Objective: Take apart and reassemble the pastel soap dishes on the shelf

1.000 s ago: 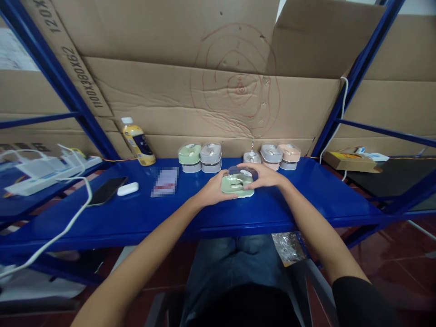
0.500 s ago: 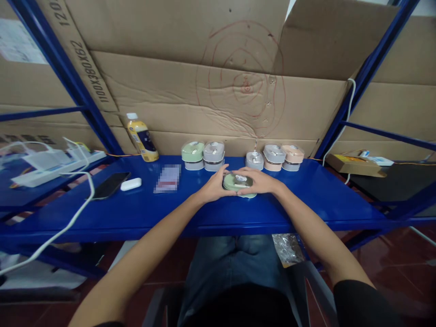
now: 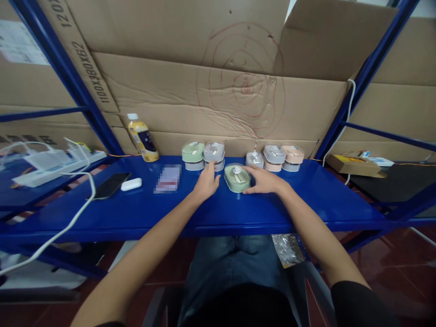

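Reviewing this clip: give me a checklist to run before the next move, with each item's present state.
1. Green lunch box resting on the blue table: ok.
2. Its lid fully fastened: cannot tell.
3. Left hand on that box: not ok; it is apart.
4. Firm grip by the right hand: cannot tell; it is at the box's right side.
5. Left hand clear of the grey lunch box: cannot tell; they overlap in view.

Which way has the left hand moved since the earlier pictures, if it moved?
Yes: measured against the yellow bottle, the left hand has shifted leftward, closer to the bottle and away from the front green container.
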A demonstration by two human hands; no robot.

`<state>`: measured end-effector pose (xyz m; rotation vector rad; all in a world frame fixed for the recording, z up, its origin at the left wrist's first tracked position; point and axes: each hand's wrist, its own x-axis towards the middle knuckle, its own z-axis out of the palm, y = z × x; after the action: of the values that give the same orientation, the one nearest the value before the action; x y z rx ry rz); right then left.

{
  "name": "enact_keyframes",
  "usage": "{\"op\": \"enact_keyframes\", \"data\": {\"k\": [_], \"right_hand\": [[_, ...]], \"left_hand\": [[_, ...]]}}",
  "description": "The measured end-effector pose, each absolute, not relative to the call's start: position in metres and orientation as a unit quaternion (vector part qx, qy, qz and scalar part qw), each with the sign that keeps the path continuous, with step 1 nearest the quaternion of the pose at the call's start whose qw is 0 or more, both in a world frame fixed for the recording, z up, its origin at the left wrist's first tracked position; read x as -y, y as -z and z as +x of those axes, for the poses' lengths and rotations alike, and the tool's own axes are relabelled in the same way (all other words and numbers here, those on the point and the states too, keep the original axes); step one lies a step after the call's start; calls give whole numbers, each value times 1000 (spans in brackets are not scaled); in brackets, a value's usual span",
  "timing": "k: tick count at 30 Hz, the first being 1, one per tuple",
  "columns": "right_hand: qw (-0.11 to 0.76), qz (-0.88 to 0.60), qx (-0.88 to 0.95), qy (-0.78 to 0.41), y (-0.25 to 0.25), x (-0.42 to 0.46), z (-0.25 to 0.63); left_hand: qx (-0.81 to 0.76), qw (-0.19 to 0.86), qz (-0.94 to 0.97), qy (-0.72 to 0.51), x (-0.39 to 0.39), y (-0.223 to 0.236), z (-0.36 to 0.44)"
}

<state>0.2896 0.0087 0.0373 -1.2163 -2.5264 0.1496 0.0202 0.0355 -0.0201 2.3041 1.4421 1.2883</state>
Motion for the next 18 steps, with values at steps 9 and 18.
{"op": "enact_keyframes", "data": {"k": [9, 18], "right_hand": [[123, -414, 886, 170, -27, -20, 254], [101, -517, 819, 229, -20, -79, 241]], "left_hand": [[-430, -97, 807, -394, -62, -27, 14], [-525, -199, 807, -183, -79, -37, 29]]}}
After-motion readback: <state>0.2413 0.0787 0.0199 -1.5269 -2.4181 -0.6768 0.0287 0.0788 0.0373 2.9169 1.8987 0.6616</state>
